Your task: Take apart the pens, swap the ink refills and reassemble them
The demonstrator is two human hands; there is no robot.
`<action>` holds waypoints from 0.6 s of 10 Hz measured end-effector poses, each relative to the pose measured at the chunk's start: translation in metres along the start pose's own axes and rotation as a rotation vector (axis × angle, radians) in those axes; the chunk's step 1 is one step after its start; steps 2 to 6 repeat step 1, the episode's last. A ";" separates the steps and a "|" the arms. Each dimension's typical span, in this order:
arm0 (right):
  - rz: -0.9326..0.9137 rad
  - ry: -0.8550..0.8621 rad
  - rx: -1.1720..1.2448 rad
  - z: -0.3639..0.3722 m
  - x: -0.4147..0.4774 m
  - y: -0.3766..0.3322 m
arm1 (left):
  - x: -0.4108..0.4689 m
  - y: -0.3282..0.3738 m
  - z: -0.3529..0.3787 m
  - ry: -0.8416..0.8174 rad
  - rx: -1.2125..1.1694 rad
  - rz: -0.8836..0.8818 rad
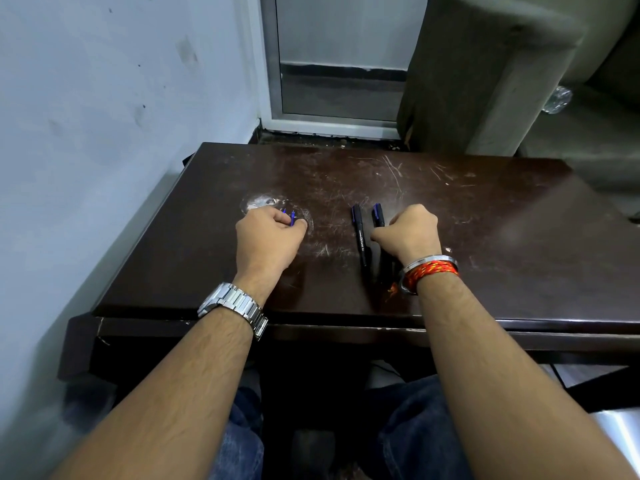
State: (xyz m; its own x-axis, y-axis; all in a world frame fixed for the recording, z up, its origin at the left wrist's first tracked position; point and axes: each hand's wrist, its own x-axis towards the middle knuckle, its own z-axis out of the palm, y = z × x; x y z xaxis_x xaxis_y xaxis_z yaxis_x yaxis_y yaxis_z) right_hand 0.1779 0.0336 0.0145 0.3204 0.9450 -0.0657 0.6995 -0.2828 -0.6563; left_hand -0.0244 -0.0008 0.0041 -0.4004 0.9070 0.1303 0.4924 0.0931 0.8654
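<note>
On the scratched desk (485, 216), the left hand (268, 233) is closed around 2 thin blue refills (293, 217), likely light and bendy, while the right hand (410, 233) pinches mid-barrel 1 of 2 stiff black pens (360, 237).

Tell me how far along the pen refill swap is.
Done, apparently: the refills look pulled out, since the left hand grips two blue-tipped refills. In hand: the right hand rests on one of two black pen bodies lying on the table. Left: inserting the swapped refills and reassembling.
</note>
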 end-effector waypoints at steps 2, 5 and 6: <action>0.017 0.032 0.001 -0.001 -0.003 0.000 | -0.002 0.002 0.000 0.009 0.012 -0.015; 0.017 0.032 0.001 -0.001 -0.003 0.000 | -0.002 0.002 0.000 0.009 0.012 -0.015; 0.017 0.032 0.001 -0.001 -0.003 0.000 | -0.002 0.002 0.000 0.009 0.012 -0.015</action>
